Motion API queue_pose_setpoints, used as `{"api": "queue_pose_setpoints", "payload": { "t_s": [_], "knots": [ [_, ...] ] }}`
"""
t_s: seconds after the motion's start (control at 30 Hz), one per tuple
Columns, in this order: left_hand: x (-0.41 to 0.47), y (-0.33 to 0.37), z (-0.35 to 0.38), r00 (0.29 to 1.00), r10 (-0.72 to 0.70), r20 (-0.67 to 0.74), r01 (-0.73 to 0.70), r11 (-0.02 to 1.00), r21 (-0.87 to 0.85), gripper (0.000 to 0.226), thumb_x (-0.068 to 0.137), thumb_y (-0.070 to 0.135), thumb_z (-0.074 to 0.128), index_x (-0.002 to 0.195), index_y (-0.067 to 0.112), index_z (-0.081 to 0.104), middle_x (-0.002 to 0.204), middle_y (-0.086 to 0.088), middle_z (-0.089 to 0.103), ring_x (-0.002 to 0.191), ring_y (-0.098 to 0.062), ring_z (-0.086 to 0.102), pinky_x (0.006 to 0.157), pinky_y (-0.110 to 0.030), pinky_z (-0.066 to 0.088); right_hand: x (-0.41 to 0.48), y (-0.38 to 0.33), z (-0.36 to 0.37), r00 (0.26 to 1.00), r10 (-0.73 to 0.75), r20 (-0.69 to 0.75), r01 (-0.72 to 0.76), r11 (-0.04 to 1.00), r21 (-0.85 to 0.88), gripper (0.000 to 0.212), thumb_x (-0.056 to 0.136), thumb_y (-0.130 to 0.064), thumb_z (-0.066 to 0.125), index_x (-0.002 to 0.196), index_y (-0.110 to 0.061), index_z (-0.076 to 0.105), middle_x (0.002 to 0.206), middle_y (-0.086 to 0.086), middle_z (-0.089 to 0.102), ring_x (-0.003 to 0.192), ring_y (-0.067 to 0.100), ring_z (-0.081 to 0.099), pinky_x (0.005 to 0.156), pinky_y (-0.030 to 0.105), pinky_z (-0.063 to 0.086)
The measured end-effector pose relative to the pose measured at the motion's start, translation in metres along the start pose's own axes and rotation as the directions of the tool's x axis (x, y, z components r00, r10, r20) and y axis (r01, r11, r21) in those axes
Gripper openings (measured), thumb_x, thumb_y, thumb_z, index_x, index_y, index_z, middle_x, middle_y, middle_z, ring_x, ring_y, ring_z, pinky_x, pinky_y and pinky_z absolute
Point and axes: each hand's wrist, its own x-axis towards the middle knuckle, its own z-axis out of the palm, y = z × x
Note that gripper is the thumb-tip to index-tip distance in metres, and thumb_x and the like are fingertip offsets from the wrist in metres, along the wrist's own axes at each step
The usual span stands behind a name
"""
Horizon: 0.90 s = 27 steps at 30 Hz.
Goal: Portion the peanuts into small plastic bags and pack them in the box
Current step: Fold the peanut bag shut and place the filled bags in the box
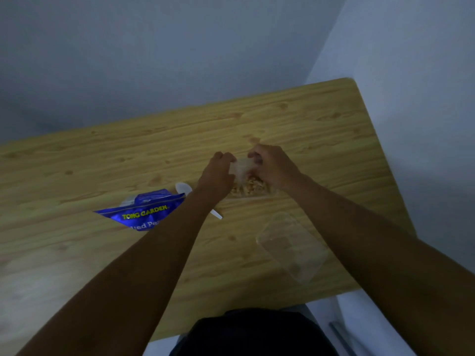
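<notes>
A small clear plastic bag (241, 168) is held up between both hands over a clear box (253, 197) that holds peanuts (250, 187). My left hand (218, 173) pinches the bag's left side and my right hand (272, 167) grips its right side. The bag's lower part hangs into the box and blurs with the peanuts. A blue peanut packet (140, 213) lies on the wooden table to the left, with its mouth facing the far side.
A white plastic spoon (183, 188) lies beside the packet, partly under my left forearm. A clear lid (293, 246) rests near the table's front right edge. The wooden table (321, 129) meets grey walls behind and to the right.
</notes>
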Motion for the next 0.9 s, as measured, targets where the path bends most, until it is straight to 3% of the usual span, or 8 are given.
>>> {"api": "queue_pose_setpoints", "payload": {
  "t_s": [0.1,0.2,0.33,0.47,0.63,0.77,0.9],
  "knots": [
    [-0.008,0.005,0.004,0.997,0.022,-0.077,-0.016,0.997,0.071,0.05,0.083,-0.002,0.062,0.13,0.008,0.05,0.128,-0.014,0.045,0.112,-0.031,0.049,0.082,-0.045,0.05,-0.006,0.0,-0.003,0.994,-0.099,-0.047,0.092,0.986,-0.138,0.054,0.07,-0.023,0.085,0.118,-0.01,0.063,0.115,0.011,0.061,0.107,0.03,0.058,0.086,0.042,0.053],
    [-0.016,0.003,0.01,0.986,0.085,-0.144,-0.051,0.974,0.221,0.054,0.077,-0.001,0.068,0.128,0.009,0.054,0.13,-0.014,0.048,0.115,-0.034,0.049,0.09,-0.046,0.048,-0.013,0.002,-0.005,0.97,-0.21,-0.12,0.175,0.952,-0.252,0.062,0.066,-0.03,0.087,0.119,-0.009,0.063,0.117,0.012,0.057,0.11,0.033,0.054,0.091,0.044,0.05],
    [-0.028,0.003,0.021,0.984,0.157,-0.086,-0.117,0.925,0.361,0.046,0.082,0.004,0.063,0.127,0.009,0.058,0.138,-0.016,0.051,0.124,-0.037,0.049,0.098,-0.046,0.042,-0.025,0.013,0.008,0.929,-0.306,-0.208,0.24,0.926,-0.29,0.042,0.081,-0.036,0.077,0.111,-0.009,0.069,0.114,0.011,0.061,0.105,0.032,0.059,0.089,0.04,0.051],
    [-0.04,-0.002,0.035,0.98,0.199,-0.002,-0.18,0.892,0.415,0.046,0.094,0.018,0.053,0.139,0.008,0.05,0.144,-0.016,0.05,0.128,-0.035,0.051,0.106,-0.046,0.04,-0.041,0.023,0.02,0.89,-0.429,-0.153,0.364,0.872,-0.325,0.017,0.09,-0.021,0.071,0.102,-0.009,0.075,0.103,0.008,0.071,0.096,0.028,0.066,0.087,0.038,0.052],
    [-0.044,-0.006,0.041,0.98,0.185,0.069,-0.195,0.849,0.491,0.059,0.096,0.036,0.021,0.139,0.004,0.047,0.144,-0.019,0.049,0.127,-0.036,0.052,0.112,-0.049,0.033,-0.049,0.027,0.028,0.888,-0.432,-0.155,0.377,0.879,-0.291,0.015,0.087,-0.011,0.063,0.094,-0.005,0.075,0.093,0.01,0.07,0.085,0.03,0.066,0.082,0.043,0.055],
    [-0.041,-0.005,0.046,0.984,0.152,0.088,-0.175,0.829,0.531,0.054,0.102,0.041,0.03,0.142,0.007,0.044,0.154,-0.017,0.037,0.137,-0.034,0.04,0.119,-0.048,0.02,-0.055,0.031,0.025,0.878,-0.462,-0.123,0.421,0.87,-0.258,0.012,0.077,0.0,0.065,0.084,-0.005,0.073,0.081,0.008,0.066,0.077,0.027,0.064,0.078,0.039,0.052],
    [-0.04,-0.002,0.049,0.989,0.132,0.072,-0.15,0.829,0.538,0.054,0.103,0.042,0.03,0.143,0.008,0.041,0.157,-0.015,0.031,0.14,-0.033,0.034,0.12,-0.046,0.014,-0.058,0.037,0.025,0.866,-0.479,-0.144,0.44,0.867,-0.235,0.024,0.068,0.007,0.071,0.087,-0.007,0.075,0.078,0.007,0.068,0.077,0.024,0.066,0.079,0.036,0.055]
  ]
}}
